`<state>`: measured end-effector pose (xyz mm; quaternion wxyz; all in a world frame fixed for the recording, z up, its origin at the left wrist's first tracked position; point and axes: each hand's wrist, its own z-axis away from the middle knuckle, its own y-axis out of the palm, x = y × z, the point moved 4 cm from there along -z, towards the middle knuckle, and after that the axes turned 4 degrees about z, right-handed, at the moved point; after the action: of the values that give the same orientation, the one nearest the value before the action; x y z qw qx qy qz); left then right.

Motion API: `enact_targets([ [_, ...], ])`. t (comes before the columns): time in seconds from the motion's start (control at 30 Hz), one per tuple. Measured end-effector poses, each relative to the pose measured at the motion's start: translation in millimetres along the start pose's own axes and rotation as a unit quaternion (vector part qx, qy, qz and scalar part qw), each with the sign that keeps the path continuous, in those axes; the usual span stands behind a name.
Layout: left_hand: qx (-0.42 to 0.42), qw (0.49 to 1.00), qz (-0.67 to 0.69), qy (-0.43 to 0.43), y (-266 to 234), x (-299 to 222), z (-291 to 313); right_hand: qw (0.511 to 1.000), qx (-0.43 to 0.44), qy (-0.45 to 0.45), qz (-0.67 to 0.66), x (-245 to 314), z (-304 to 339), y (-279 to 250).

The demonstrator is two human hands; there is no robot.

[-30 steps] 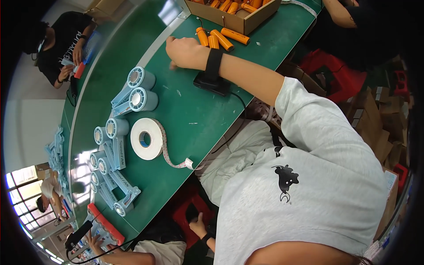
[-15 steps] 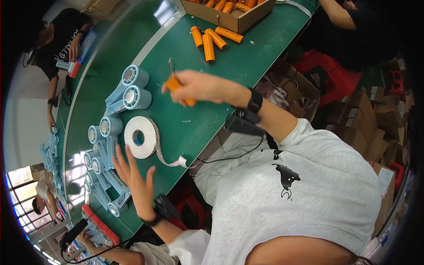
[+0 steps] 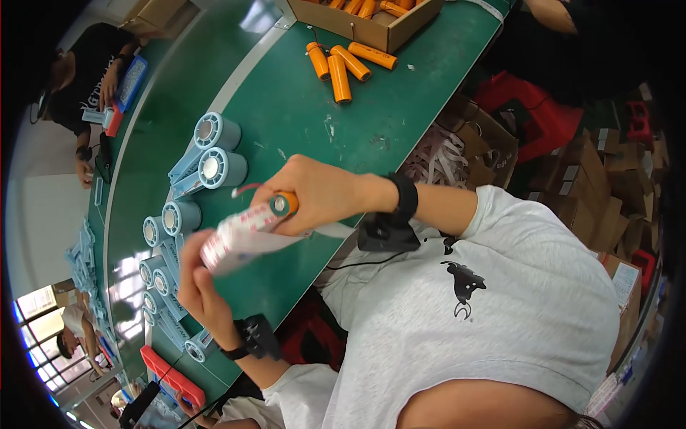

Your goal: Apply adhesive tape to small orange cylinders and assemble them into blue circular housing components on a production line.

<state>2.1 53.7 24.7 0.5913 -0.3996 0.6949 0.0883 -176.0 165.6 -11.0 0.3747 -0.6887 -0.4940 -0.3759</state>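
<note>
My left hand (image 3: 200, 286) is closed around a roll of white tape with red print (image 3: 239, 239), raised off the green table and tilted edge-on. A loose strip of the tape trails from the roll toward my body, passing under my right hand. My right hand (image 3: 318, 193) grips an orange cylindrical battery (image 3: 284, 204), one round end of it facing out beside the roll. From the battery a thin red wire (image 3: 246, 189) sticks out to the left, a small white connector at its tip. Whether the battery touches the tape is hard to tell.
Light blue handheld fans (image 3: 220, 168) lie along the table's left side. Farther off are several orange batteries (image 3: 340, 79) beside a cardboard box (image 3: 389, 36) of more. Another box (image 3: 493, 154) holds white strips below the table edge. Other people work nearby.
My left hand has taken hold of the tape roll and lifted it from the table. My right hand has brought the battery nearer to me, beside the roll.
</note>
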Motion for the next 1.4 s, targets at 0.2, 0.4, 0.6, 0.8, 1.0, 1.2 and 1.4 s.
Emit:
enact_targets([
  [0.2,-0.227,0.947,-0.102,0.201,46,-17,4,0.987,-0.146,-0.029,0.058,5,14,11],
  [0.4,-0.154,0.983,-0.052,0.082,43,5,-19,0.969,-0.204,0.125,-0.055,13,24,-43],
  [0.6,-0.107,0.955,-0.204,0.185,72,-14,-40,0.944,-0.243,0.009,0.222,34,31,-28],
  [0.8,-0.168,0.974,-0.020,0.152,61,-14,-40,0.986,-0.073,0.139,0.059,37,47,-54],
  [1.0,-0.180,0.965,0.162,0.101,52,-5,-44,0.938,0.037,0.271,0.212,15,68,-82],
  [1.2,-0.157,0.979,0.031,0.129,88,-19,-50,0.975,-0.205,0.057,0.065,36,38,-32],
  [1.4,-0.192,0.979,0.030,0.058,102,-9,-3,0.917,-0.358,-0.044,0.172,37,43,-28],
])
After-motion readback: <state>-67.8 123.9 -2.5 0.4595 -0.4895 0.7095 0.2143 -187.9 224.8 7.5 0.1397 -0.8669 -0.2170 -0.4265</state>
